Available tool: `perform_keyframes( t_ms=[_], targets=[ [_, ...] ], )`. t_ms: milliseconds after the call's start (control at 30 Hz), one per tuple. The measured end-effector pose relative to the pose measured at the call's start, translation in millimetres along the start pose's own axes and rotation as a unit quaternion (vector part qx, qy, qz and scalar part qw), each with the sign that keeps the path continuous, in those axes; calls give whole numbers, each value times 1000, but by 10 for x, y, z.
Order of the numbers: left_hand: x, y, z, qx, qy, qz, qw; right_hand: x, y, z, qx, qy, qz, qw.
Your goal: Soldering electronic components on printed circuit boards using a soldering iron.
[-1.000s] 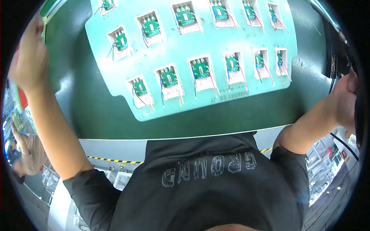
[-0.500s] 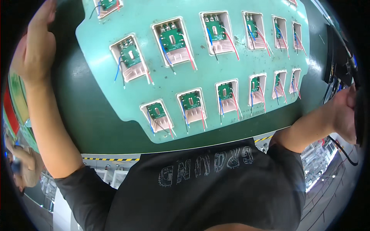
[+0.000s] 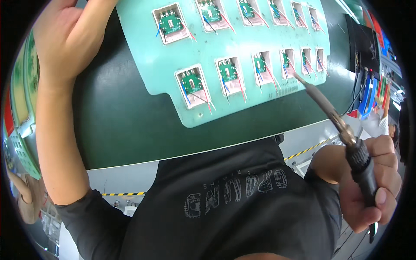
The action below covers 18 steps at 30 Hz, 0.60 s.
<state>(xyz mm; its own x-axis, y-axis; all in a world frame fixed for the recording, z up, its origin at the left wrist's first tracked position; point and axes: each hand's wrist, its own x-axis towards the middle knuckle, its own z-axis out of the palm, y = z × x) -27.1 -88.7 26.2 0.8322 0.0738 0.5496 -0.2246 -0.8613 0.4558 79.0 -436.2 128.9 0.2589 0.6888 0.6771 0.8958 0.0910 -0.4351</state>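
A soldering iron (image 3: 363, 162) is gripped in my right hand (image 3: 377, 186), fingers wrapped round its black handle. Its metal tip points up and left, over the near right part of a pale green tray (image 3: 160, 65); whether it touches anything I cannot tell. White plastic housings sit in rows in the tray's cutouts. Each holds a small green circuit board (image 3: 191, 82) with blue, black, red and white wires sticking out. My left hand (image 3: 69, 41) is beyond the tray's left side, its fingers mostly cut off by the upper edge of the view.
The tray lies on a dark green worktop (image 3: 125, 143) with a pale front edge. A black box (image 3: 365, 45) with cables stands at the right, beside blue bins (image 3: 368, 97). Green and red trays (image 3: 19, 95) are at the far left. Other people show at both sides.
My right hand has come in from the right edge, now showing the soldering iron. My left hand has moved up and right. The tray appears higher in view.
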Motion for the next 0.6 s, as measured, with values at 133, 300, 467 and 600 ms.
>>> perform_keyframes(
  t_ms=[133,300,467,600],
  targets=[
    [-121,-74,18,-80,29,-79,993,81,-186,211,-47,-146,-8,988],
    [-100,-45,-18,-82,20,-106,991,152,-297,372,-56,-169,18,984],
    [-110,6,-15,-52,2,-127,991,152,-285,449,-56,-164,34,984],
    [-105,5,18,-88,13,-145,985,140,-239,465,-52,-159,37,985]
  ],
)
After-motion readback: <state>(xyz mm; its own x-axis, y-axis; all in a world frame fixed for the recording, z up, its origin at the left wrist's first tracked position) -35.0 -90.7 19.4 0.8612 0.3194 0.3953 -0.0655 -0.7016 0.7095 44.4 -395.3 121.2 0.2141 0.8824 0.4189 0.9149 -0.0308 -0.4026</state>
